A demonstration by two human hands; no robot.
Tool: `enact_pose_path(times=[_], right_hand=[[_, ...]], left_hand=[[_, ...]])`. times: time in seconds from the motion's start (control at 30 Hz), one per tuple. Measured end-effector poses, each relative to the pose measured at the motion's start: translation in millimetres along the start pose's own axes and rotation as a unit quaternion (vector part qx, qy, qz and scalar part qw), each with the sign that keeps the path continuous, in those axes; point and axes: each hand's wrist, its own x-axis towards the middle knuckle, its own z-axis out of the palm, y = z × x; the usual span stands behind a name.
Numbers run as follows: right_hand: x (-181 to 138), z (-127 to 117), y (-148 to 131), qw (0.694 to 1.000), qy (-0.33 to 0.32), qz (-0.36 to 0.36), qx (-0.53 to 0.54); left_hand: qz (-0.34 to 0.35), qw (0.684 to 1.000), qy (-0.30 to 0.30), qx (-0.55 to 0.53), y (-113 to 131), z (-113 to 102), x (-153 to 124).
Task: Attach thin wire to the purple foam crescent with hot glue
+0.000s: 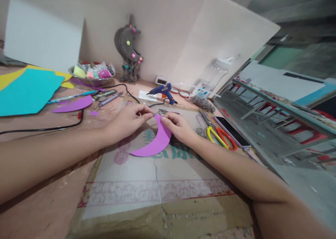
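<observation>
A purple crescent (160,139), cut from a flat sheet of foam or card, is held up over the printed board on the table. My right hand (180,127) pinches its upper part between thumb and fingers. The fingertips of my left hand (131,121) are closed at the crescent's upper tip. A small greyish bit shows at that tip, too small to name. The crescent's lower point hangs free toward the left. Just behind my fingertips lies a slim metal tool (169,111), partly hidden.
A blue glue gun (164,90) stands behind my hands. Scissors (220,137), a phone (232,130) and grey yarn (202,103) lie right. Coloured sheets (31,91), pens and a black cable (47,129) are left. A bowl (91,79) and yarn-covered moon (127,46) stand at the back.
</observation>
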Motion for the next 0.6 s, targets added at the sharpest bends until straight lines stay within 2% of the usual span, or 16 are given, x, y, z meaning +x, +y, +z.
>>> enact_pose_path(times=[0.4, 0.6], right_hand=[[0.6, 0.3, -1.7, 1.0, -0.002, -0.001, 0.006], [0.1, 0.3, -0.9, 0.999, 0.039, -0.022, 0.014]], left_hand=[[-0.02, 0.999, -0.002, -0.029, -0.6, 1.1, 2.5], [-0.052, 0.993, 0.068, -0.082, -10.5, 3.1, 6.1]])
